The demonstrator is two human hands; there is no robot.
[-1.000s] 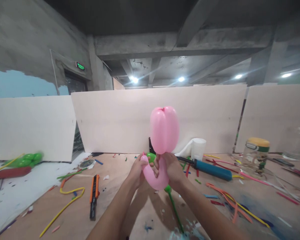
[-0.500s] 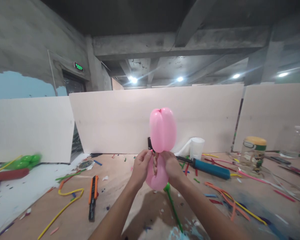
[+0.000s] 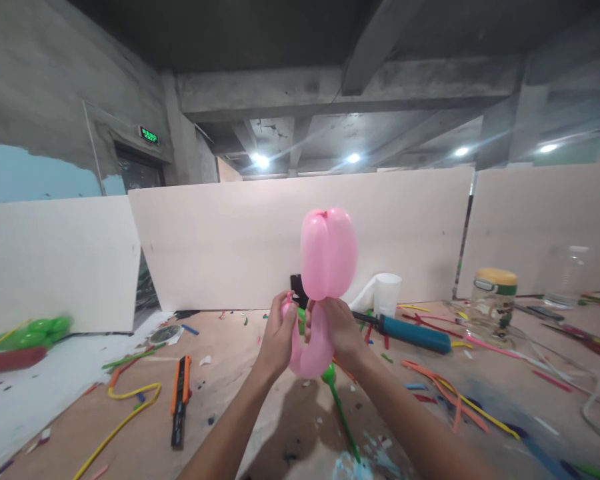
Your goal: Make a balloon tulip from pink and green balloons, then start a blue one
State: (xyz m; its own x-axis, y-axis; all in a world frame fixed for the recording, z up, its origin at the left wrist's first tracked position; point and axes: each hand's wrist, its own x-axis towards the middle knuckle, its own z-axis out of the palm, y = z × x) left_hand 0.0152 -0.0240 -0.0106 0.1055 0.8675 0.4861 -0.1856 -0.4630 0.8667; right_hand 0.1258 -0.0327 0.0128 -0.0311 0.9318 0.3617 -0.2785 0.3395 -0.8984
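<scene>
I hold a pink twisted balloon (image 3: 328, 253) up in front of me, its large folded bubble pointing upward. My left hand (image 3: 279, 337) is closed around the lower pink section (image 3: 314, 347) from the left. My right hand (image 3: 341, 328) grips the same section at the twist below the big bubble. A thin green balloon stem (image 3: 341, 413) hangs down from under my hands toward the table.
The wooden table (image 3: 240, 393) is littered with uninflated balloon strips in yellow (image 3: 117, 423), orange and red. An orange utility knife (image 3: 179, 400) lies at left, a blue hand pump (image 3: 410, 333) and white cup (image 3: 387, 293) at right, a yellow-lidded jar (image 3: 493, 297) further right. White partition boards stand behind.
My hands and the balloon have stayed nearly in place. My left hand shifted on the lower pink section, which now shows more between my hands.
</scene>
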